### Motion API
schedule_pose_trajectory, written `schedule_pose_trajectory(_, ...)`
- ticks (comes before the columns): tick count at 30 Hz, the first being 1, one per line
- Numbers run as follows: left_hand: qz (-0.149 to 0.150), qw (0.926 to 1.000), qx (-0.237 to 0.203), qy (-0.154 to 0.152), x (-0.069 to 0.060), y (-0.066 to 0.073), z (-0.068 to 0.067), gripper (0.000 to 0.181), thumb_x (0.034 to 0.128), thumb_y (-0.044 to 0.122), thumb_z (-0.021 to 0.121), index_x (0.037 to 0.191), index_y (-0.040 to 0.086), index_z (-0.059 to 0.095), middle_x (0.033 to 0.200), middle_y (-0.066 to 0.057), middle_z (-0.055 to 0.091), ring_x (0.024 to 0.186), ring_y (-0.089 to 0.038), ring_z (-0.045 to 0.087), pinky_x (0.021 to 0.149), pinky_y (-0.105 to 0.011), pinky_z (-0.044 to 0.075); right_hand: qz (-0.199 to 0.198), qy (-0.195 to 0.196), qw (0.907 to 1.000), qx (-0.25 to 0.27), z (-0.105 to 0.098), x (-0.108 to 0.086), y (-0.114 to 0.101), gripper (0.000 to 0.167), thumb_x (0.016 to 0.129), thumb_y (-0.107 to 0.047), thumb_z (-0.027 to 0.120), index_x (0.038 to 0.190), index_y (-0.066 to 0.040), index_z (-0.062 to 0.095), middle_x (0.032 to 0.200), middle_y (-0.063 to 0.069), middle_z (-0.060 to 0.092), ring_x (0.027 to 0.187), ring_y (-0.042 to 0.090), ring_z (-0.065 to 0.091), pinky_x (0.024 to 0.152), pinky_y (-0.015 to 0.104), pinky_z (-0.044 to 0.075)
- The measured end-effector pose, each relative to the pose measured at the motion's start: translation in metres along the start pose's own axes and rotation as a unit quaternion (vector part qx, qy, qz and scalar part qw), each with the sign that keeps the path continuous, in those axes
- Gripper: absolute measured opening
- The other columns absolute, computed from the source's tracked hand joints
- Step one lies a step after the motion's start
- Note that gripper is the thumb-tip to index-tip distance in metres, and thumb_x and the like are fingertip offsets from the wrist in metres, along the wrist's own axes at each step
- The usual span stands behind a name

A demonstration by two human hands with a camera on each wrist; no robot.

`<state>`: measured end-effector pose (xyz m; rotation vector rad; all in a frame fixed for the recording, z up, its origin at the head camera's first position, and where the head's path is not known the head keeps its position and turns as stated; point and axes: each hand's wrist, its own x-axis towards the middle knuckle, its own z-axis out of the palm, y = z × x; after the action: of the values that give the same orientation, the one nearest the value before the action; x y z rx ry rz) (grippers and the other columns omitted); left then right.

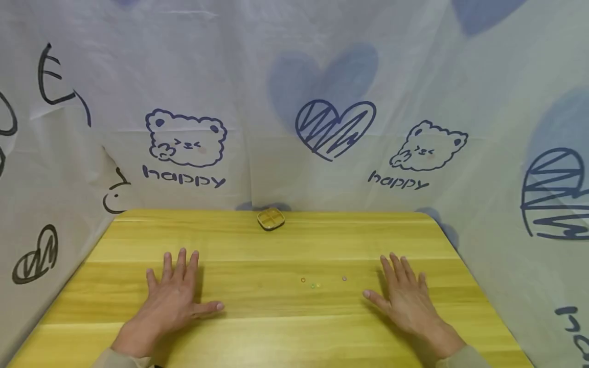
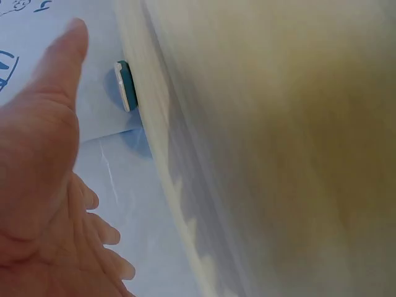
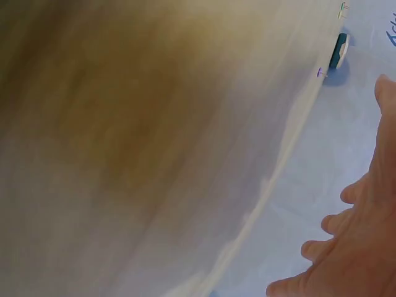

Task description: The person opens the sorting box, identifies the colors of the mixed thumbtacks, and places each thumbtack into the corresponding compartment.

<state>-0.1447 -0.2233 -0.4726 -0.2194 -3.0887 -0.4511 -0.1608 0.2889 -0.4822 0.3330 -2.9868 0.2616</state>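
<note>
In the head view, the left hand (image 1: 170, 304) is over the left part of the wooden table (image 1: 257, 332), fingers spread and holding nothing. The right hand (image 1: 407, 301) is likewise spread and bare on the right side. Between them lie several tiny ring-like pieces: an orange one (image 1: 303, 280), a green one (image 1: 313, 286), a yellow one (image 1: 318, 285) and a purplish one (image 1: 344, 278), the last nearest the right hand. The wrist views show the left hand (image 2: 43, 167) and the right hand (image 3: 359, 229) with extended fingers.
A small divided dish (image 1: 271, 219) stands by the table's far edge, near the middle. Pale cloth (image 1: 257, 76) printed with hearts, bears and lettering hangs behind the table and along both sides.
</note>
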Motion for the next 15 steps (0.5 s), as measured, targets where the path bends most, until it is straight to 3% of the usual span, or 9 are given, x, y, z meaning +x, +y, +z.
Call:
schedule_pose_trajectory(4,0.003,1.0000,-0.004,0.000,0.006,0.000,0.003,0.133,0.0798,0.081,0.071,0.165,-0.004,0.015,0.167,-0.040,0.012,0.150,-0.067,0.011,0.108,-0.088,0.010,-0.019,0.020,0.9994,0.020,0.002,0.004,0.001,0.083,0.105,-0.057,0.056,0.159,0.003,0.037,0.161,0.032,0.038,0.144,0.055,0.041,0.107,0.075,0.039)
schedule_pose_trajectory(8,0.015,0.9998,-0.009,0.006,0.019,0.005,0.010,0.125,0.0848,0.073,0.073,0.164,-0.006,0.018,0.166,-0.040,0.019,0.149,-0.066,0.021,0.108,-0.086,0.022,-0.014,0.026,0.9978,0.060,0.001,0.011,-0.002,0.071,0.107,-0.047,0.059,0.151,0.007,0.047,0.147,0.031,0.053,0.131,0.052,0.054,0.101,0.065,0.049)
schedule_pose_trajectory(15,0.052,0.9985,-0.007,0.020,0.062,0.021,0.017,0.107,0.0913,0.055,0.077,0.160,-0.010,0.028,0.157,-0.041,0.037,0.143,-0.061,0.038,0.112,-0.074,0.035,0.009,-0.019,0.9967,0.079,0.000,0.026,-0.014,0.059,0.105,-0.033,0.065,0.147,0.007,0.052,0.135,0.028,0.060,0.118,0.045,0.064,0.096,0.060,0.054)
